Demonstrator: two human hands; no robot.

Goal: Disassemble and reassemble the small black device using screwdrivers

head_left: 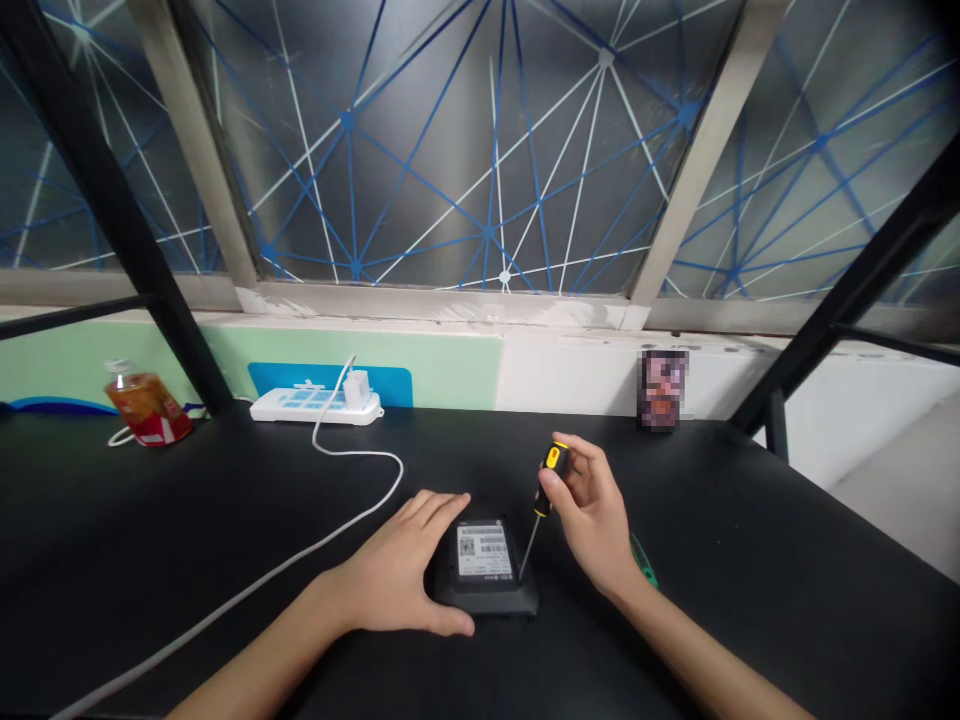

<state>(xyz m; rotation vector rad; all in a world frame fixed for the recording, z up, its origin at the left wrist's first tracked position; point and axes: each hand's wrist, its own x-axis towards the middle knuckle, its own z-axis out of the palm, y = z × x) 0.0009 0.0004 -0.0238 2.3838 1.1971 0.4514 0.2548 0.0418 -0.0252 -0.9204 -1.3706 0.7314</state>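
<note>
A small black device (487, 600) lies on the table with its white printed label (484, 551) facing up; the label carries a square code and barcodes. My left hand (405, 560) grips its left side, thumb along the front edge and fingers along the back. My right hand (596, 510) is closed round the black-and-yellow handle of a screwdriver (541, 492). The screwdriver leans to the right, and its tip meets the device near the label's lower right corner. Whether the tip sits in a screw is too small to tell. Partly hidden by my right wrist is a green object (643, 562).
A white power strip (315, 406) with a plugged-in charger (357, 388) stands at the back left. Its white cable (262, 578) runs across the table's left side. A drink pouch (150, 405) is farther left. A blurred-out upright item (663, 390) stands back right, near a black frame post (840, 290).
</note>
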